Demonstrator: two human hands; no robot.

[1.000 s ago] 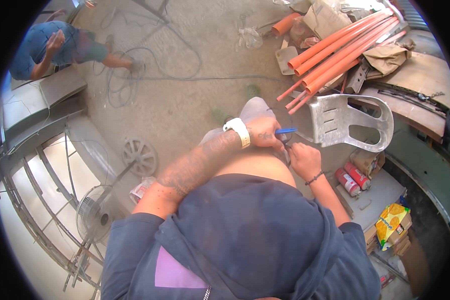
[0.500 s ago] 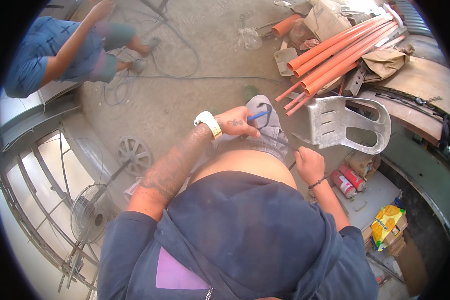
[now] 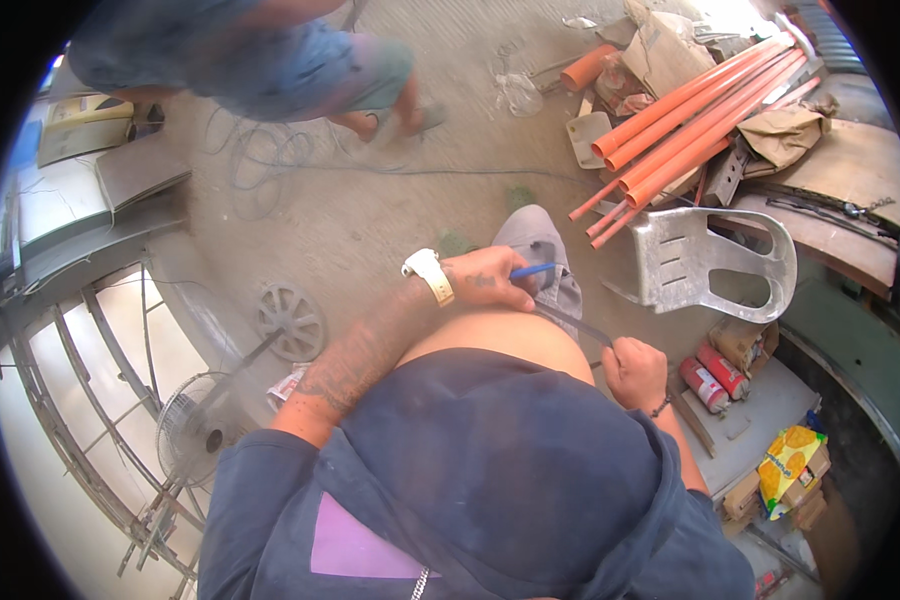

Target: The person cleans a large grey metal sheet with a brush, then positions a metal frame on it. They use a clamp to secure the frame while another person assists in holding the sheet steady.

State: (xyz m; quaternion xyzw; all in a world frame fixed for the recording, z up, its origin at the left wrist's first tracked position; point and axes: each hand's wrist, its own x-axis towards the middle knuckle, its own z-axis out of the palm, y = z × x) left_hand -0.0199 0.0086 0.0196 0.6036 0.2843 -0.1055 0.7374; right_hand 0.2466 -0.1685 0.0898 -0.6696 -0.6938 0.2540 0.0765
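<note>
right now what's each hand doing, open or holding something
Left hand: closed on a thin blue rod-like tool, exact kind unclear.
Right hand: fist closed around the end of a dark flat strip.

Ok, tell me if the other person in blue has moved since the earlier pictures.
Yes. The person in blue has crossed rightward along the top, from the far left toward the orange pipes.

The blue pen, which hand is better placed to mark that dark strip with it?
Probably left: the left hand already grips the blue pen by the dark strip, while the right hand holds the strip's other end.
</note>
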